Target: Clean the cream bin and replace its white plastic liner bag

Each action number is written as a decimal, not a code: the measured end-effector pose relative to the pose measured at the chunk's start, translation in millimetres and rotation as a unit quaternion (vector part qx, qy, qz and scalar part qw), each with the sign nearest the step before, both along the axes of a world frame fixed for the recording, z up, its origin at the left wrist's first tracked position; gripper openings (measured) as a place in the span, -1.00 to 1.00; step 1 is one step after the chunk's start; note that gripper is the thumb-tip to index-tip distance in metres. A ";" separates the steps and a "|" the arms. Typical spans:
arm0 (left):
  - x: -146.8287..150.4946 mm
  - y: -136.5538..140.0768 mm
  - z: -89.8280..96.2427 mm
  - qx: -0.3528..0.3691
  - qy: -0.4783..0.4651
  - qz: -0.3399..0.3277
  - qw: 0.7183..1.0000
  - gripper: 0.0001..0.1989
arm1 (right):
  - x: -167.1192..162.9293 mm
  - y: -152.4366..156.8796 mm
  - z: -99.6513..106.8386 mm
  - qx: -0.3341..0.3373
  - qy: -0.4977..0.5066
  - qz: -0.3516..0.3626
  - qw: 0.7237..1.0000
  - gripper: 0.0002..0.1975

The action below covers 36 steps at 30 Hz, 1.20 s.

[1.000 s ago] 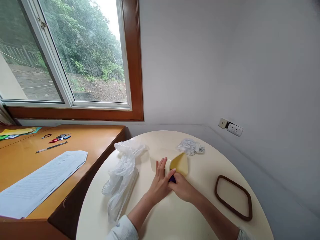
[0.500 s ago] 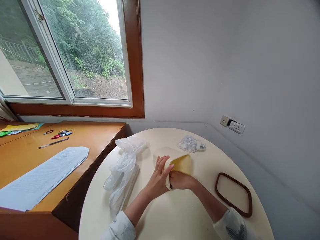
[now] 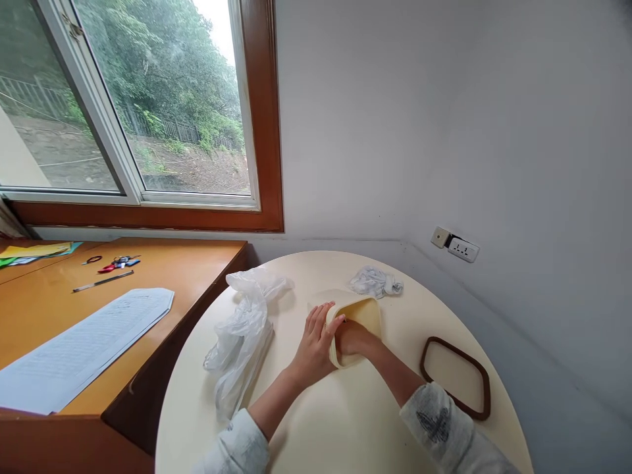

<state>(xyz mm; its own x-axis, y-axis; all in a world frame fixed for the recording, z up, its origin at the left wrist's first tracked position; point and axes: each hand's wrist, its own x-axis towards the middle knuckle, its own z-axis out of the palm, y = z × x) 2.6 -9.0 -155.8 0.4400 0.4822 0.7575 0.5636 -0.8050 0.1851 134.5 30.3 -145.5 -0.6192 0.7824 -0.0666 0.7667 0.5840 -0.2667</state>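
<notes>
A cream-yellow plastic bin (image 3: 372, 317) lies tilted on the round table, its open mouth turned toward me. My left hand (image 3: 315, 347) grips its left side, with the thumb over the rim and the fingers spread along the outer wall. Inside the mouth is my right hand (image 3: 356, 338), reaching in past the wrist; its fingers are hidden by the bin. A brown rounded-rectangular ring (image 3: 486, 388), like a bin rim, lies flat near my right forearm. To the left of my hands is a loose translucent white plastic bag (image 3: 241, 336).
A knotted, crumpled plastic bag (image 3: 376, 282) sits at the back of the cream round table (image 3: 340, 428). On the left, a wooden desk (image 3: 197, 263) holds papers (image 3: 93, 349), a pen (image 3: 103, 282) and scissors (image 3: 108, 268). A wall socket (image 3: 463, 249) is at the right.
My right hand has gone deeper into the bin, and its forearm has swung left and forward. The bin's mouth has turned a little more toward me. The left hand keeps its grip.
</notes>
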 end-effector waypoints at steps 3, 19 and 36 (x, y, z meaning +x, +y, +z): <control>3.1 2.3 1.9 -0.003 0.009 -0.003 1.000 -0.14 | 9.3 -5.9 5.3 0.004 -0.020 -0.020 1.000 -0.73; -3.2 9.3 23.2 -0.110 0.016 -0.086 0.990 -0.05 | 34.3 -90.0 43.5 -0.046 0.159 -0.016 0.986 -0.78; -13.3 0.5 8.1 -0.209 -0.036 -0.015 0.977 -0.05 | 22.4 -74.9 26.4 0.067 0.110 -0.129 0.983 -0.64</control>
